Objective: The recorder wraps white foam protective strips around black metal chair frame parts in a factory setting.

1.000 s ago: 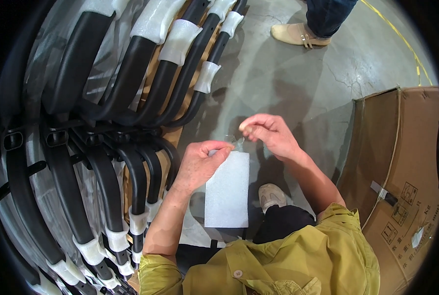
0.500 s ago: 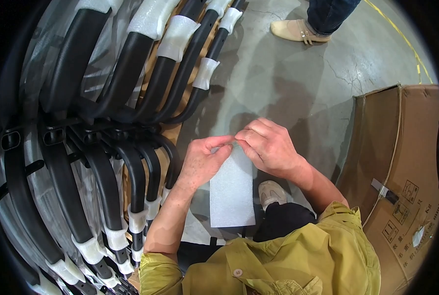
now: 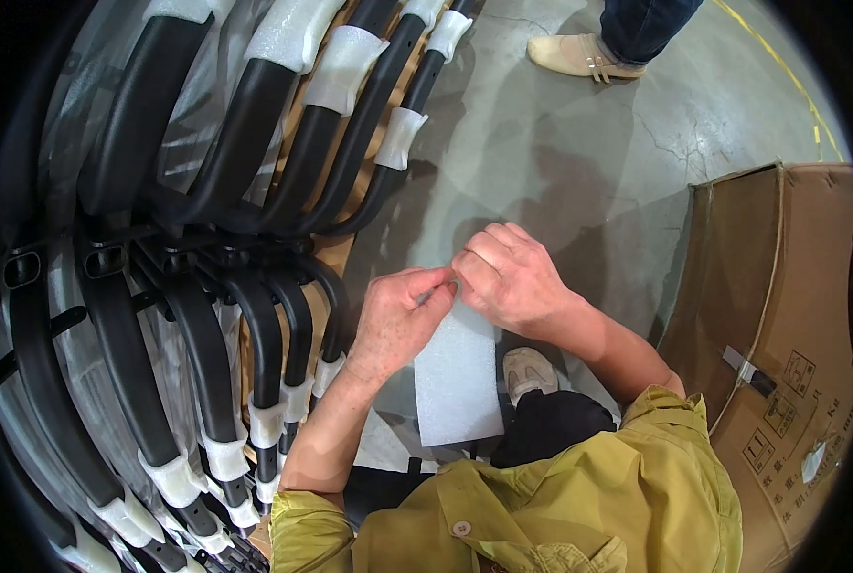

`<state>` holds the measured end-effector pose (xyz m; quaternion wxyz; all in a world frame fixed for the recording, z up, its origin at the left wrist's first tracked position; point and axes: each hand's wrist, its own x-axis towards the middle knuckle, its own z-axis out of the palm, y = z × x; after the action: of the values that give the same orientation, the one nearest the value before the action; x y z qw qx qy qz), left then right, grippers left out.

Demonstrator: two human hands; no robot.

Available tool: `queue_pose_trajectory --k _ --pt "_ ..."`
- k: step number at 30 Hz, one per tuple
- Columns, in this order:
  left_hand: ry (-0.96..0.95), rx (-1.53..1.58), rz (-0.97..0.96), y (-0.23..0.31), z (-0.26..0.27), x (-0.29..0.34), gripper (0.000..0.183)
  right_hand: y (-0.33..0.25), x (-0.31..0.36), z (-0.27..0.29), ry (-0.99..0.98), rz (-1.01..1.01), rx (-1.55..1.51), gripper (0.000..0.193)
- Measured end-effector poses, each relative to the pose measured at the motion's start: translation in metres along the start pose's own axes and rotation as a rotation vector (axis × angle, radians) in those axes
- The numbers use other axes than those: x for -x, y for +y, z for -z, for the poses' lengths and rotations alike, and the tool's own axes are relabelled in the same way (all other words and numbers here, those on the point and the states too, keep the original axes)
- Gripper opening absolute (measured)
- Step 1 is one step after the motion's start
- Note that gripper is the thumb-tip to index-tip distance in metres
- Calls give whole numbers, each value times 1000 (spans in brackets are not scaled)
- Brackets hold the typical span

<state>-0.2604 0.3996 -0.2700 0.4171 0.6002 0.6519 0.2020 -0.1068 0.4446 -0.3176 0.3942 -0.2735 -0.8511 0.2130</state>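
Observation:
A rectangular sheet of white packing foam hangs down from between my two hands, its lower end in front of my dark trousers. My left hand pinches its top edge between thumb and forefinger. Right beside it, my right hand has its fingers closed at the same upper edge, and the fingertips of both hands meet there. What exactly lies under the right fingertips is hidden. To the left stand black curved metal tubes, several of them wrapped with short white foam sleeves.
A large brown cardboard box stands at the right. Clear plastic film hangs between the tubes, with a wooden edge beneath them. Another person's beige shoe is on the grey floor at the far side, near a yellow line.
My right hand has turned slightly and shifted a little up and left against the left fingertips. The foam sheet's lower end has swung slightly to the right.

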Motion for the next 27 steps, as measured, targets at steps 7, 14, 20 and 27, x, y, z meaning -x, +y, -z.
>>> queue_pose_trajectory --k 7,14,20,27 --pt "-34 120 39 0 3 3 18 6 2 -13 152 -38 -169 23" --pt "-72 135 112 -1 7 1 21 4 3 -12 105 -199 -294 20" --pt "-101 183 242 -6 11 10 19 27 10 1 181 -550 -545 6" --pt "-97 239 258 -11 11 7 17 6 10 9 65 -156 -263 15"
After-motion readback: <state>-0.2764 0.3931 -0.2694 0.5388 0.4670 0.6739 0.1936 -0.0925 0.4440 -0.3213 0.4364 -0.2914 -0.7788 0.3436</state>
